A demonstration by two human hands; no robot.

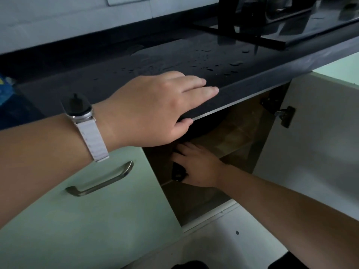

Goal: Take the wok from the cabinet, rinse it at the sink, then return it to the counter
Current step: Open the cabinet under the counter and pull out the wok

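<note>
The cabinet (242, 133) under the dark counter (174, 61) stands open. Inside it, just below the counter's edge, shows the dark rounded body of the wok (206, 123), mostly hidden. My right hand (196, 166) reaches into the cabinet and grips the wok's black handle (177, 173). My left hand (155, 105), with a watch on its wrist, rests flat on the counter's front edge. Its fingers lie straight on top and its thumb sits under the edge.
The cabinet's white door (310, 142) is swung open to the right. A closed pale green door (87, 220) with a metal handle (101, 181) sits on the left. A black stove (262, 26) stands at the back right. Water drops dot the counter. Something blue (5, 90) lies at the far left.
</note>
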